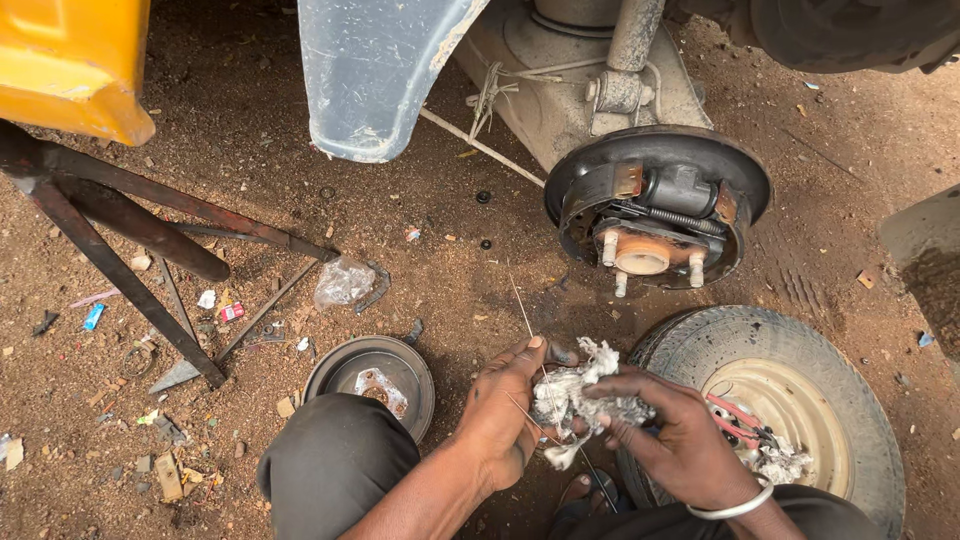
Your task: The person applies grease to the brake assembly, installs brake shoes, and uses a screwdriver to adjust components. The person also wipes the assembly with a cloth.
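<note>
My left hand (500,415) and my right hand (675,440) hold a wad of greyish-white rag waste (580,395) between them, low in the middle of the view. A thin wire or straw (523,305) sticks up from the wad past my left thumb. A silver bangle (735,507) circles my right wrist. Above my hands sits an exposed brake assembly (655,205) with shoes, spring and wheel studs on a vehicle hub. A removed brake drum (372,372) lies on the dirt by my left knee (335,465).
A removed wheel with tyre (790,390) lies flat at right, with red-handled pliers (735,415) and more rag waste on its rim. A rusty metal stand (130,240) props the yellow vehicle body (70,60) at left. A grey mudguard (375,70) hangs above. Litter dots the dirt.
</note>
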